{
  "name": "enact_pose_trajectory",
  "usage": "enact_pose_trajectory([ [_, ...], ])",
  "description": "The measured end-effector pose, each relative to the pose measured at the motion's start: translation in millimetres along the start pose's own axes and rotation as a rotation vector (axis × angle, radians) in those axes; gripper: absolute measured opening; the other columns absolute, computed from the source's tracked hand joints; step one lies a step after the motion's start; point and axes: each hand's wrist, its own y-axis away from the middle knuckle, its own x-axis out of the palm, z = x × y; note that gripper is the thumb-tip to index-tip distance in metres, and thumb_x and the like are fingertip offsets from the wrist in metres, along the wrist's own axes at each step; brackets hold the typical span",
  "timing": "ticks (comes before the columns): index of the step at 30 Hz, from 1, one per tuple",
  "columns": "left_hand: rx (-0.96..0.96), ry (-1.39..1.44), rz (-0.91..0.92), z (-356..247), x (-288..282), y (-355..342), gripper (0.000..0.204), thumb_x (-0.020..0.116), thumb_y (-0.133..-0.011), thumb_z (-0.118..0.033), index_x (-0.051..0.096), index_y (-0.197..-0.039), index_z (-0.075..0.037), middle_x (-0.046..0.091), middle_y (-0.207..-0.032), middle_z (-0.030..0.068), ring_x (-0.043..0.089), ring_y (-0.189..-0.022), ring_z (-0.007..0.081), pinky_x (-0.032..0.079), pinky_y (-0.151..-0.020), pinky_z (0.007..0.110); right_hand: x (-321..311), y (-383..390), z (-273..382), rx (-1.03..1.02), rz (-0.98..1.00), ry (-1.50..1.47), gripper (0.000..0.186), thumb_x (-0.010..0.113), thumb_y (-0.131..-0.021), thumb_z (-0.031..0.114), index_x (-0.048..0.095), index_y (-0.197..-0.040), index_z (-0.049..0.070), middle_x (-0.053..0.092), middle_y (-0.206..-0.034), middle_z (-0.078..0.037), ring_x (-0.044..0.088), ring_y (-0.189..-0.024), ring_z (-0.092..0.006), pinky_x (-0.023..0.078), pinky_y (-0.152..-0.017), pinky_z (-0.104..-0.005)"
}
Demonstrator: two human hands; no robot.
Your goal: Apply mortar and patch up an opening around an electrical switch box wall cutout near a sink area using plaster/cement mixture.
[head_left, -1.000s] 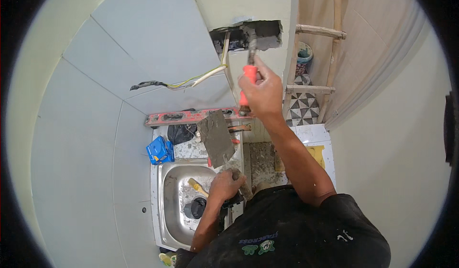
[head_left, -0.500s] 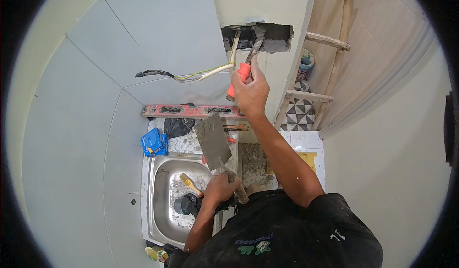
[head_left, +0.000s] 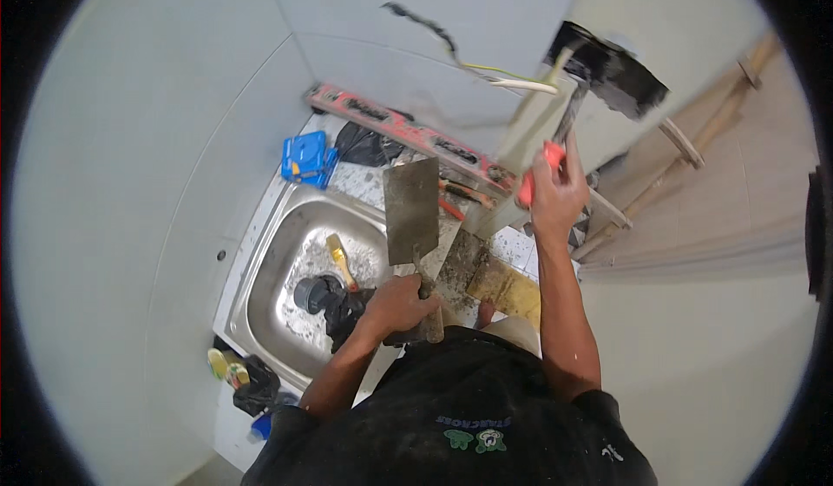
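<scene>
My left hand (head_left: 395,306) is wrapped round the handle of a large rectangular trowel (head_left: 411,213), its grey, mortar-smeared blade pointing up and away beside the sink. Farther off to the right, my right hand (head_left: 558,204) grips a narrow trowel by its orange-red handle (head_left: 552,154). The narrow blade reaches to the lower edge of a rough rectangular hole (head_left: 629,74) in the wall; where its tip ends is blurred. A white cable (head_left: 521,84) with a yellow-green wire comes out of the hole and ends in black tape.
A steel sink (head_left: 260,265) on the left holds a paintbrush (head_left: 340,259) and a dark drain fitting (head_left: 311,295). Behind it lie a blue box (head_left: 305,158), a black bag (head_left: 369,143) and a red spirit level (head_left: 408,134). A wooden ladder (head_left: 681,143) leans at the right.
The view has swung, so the wall hole now appears farther right. The narrow trowel has drawn back from inside the hole to its lower edge. Both hands keep their tools.
</scene>
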Motion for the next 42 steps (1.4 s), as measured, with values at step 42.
enact_pose_trajectory([
  [42,-0.072,0.410,0.114,147.1,-36.4,-109.7,0.062,0.061,-0.079,-0.054,0.066,-0.092,0.007,0.064,-0.081,0.0183,0.060,-0.075,0.0270,0.046,-0.068,0.039,112.8,116.3,-149.9,-0.373,0.805,0.575,0.045,0.064,-0.076,0.003,0.055,-0.120,0.001,0.056,-0.099,-0.018,0.055,-0.097,-0.0375,0.045,-0.084,-0.0461],
])
